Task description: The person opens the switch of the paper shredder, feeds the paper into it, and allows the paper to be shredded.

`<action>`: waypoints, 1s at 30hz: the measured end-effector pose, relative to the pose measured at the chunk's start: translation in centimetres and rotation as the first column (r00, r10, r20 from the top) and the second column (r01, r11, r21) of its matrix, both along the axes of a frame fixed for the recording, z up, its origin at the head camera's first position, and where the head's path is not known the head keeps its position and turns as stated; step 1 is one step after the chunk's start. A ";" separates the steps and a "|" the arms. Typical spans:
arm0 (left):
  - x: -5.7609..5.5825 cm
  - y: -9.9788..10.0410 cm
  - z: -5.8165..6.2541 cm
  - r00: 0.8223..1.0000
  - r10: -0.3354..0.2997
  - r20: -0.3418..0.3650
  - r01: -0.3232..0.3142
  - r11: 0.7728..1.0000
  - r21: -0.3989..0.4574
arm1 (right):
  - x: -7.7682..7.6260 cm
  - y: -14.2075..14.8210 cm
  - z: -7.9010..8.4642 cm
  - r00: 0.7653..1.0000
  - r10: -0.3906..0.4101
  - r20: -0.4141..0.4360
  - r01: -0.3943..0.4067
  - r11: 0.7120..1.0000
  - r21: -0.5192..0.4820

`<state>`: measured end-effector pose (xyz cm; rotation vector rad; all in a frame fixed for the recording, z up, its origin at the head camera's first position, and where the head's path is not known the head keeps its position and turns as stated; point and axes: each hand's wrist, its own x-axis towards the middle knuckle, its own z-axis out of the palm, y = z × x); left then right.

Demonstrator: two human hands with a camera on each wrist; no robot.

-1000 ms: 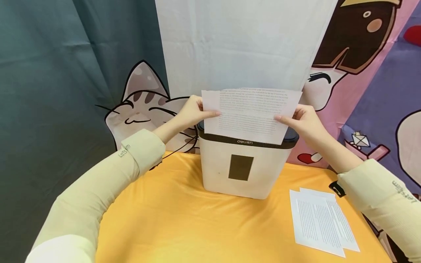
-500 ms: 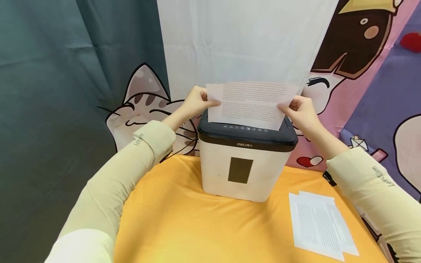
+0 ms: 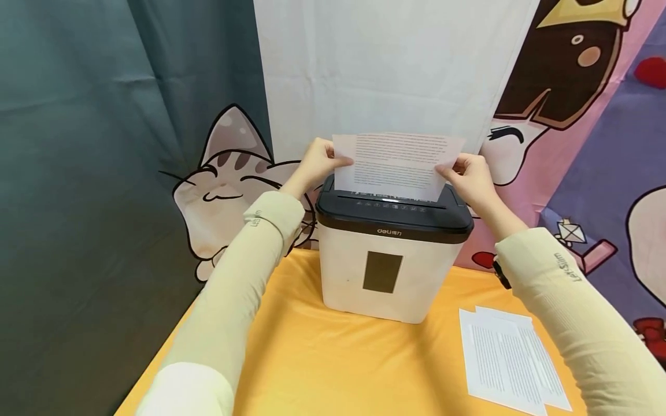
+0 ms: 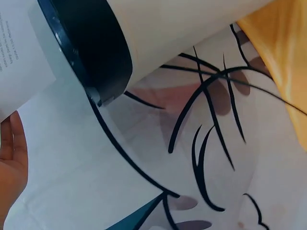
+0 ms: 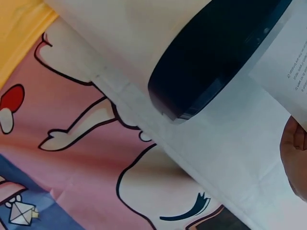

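Observation:
Between my two hands a printed sheet of paper (image 3: 398,162) is held upright over a paper shredder (image 3: 343,271) with a white bin and a black top. My left hand (image 3: 318,162) pinches the sheet's left edge, thumb in front. On the right edge, my right hand (image 3: 470,176) pinches it the same way. The sheet's lower edge overlaps the black shredder top (image 3: 390,216) in the head view; both wrist views show a gap between the paper's corners and that top. Fingers behind the paper are hidden.
Several printed sheets (image 3: 507,358) lie overlapping on the yellow tablecloth (image 3: 333,364), right of the shredder. A printed cloth backdrop (image 3: 395,69) hangs close behind it. A black object (image 3: 500,274) shows partly beside the right sleeve.
The sheet has moved back from in front of the shredder's front rim to above its top, so the black lid shows. Both hands keep their pinch. The head view has shifted slightly.

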<state>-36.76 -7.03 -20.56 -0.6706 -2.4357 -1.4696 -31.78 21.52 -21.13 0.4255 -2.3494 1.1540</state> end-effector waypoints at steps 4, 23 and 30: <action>-0.5 0.6 -0.4 0.999 0.035 -0.005 -0.035 0.999 -0.005 | -0.6 0.3 -0.1 1.000 -0.029 -0.011 0.029 0.999 0.025; -0.8 1.7 -1.8 0.999 0.047 0.026 -0.045 0.996 -0.072 | -0.7 1.0 -1.6 1.000 -0.013 0.016 0.013 0.999 -0.051; -0.5 1.6 -1.8 0.999 -0.009 0.034 0.011 0.998 -0.066 | -0.7 1.3 -2.1 1.000 0.000 0.027 0.001 0.999 -0.050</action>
